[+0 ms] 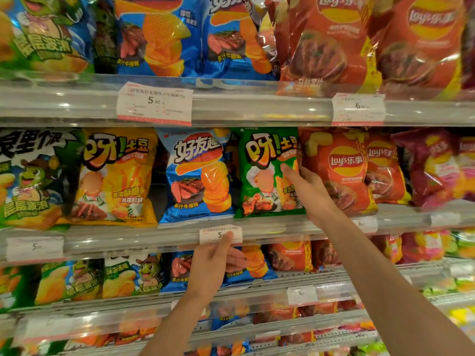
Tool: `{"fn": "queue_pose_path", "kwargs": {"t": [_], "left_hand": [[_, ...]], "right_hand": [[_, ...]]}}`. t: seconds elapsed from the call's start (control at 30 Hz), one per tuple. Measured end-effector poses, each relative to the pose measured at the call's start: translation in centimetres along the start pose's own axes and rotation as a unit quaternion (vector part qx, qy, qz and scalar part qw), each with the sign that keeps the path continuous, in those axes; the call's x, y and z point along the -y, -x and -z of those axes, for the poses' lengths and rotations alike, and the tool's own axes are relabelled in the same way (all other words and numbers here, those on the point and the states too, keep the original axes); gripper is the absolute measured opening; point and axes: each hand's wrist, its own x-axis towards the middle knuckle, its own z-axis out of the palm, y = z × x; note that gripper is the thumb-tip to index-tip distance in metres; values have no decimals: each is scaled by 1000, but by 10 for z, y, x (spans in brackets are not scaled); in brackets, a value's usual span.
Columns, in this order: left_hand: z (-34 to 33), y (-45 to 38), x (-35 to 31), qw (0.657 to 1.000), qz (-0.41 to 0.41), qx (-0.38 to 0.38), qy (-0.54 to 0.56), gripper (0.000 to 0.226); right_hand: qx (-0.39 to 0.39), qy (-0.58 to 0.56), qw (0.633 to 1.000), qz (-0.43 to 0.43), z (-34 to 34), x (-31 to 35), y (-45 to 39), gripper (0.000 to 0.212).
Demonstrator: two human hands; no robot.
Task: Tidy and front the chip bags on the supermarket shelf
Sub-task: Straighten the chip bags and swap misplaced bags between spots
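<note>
Now | right hand [309, 187] grips green bag [267, 173] right edge | left hand [213, 263] pinches price tag [221, 234]

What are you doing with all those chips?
A person is tidying a supermarket shelf of chip bags. Their right hand grips the right edge of a shiny green chip bag standing on the middle shelf, between a blue chip bag and a red chip bag. Their left hand pinches the small white paper price tag on the clear shelf rail below.
</note>
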Motion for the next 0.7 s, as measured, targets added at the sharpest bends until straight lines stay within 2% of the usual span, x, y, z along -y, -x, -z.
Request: {"fn": "queue_pose_path", "kwargs": {"t": [0.07,0.17,0.33,0.4,0.5,0.7], "left_hand": [[0,1,-1,1000,0,-1,-6,54],[0,0,-1,1000,-1,2,-16,55],[3,-1,1,1000,0,6,-21,56],[3,-2,2,1000,3,7,-22,56],[3,-2,2,1000,5,3,-23,56],[4,-3,3,1000,14,1,-25,56]], "right_hand": [[-14,-5,1000,-11,-3,3,0,37],[-34,-7,999,-12,-6,5,0,23],[-50,-2,999,-14,-9,4,0,27],[-58,2,998,-10,-10,2,-1,32],[-65,15,998,1,-13,1,1,51],[-94,55,994,31,-16,2,7,61]]}}
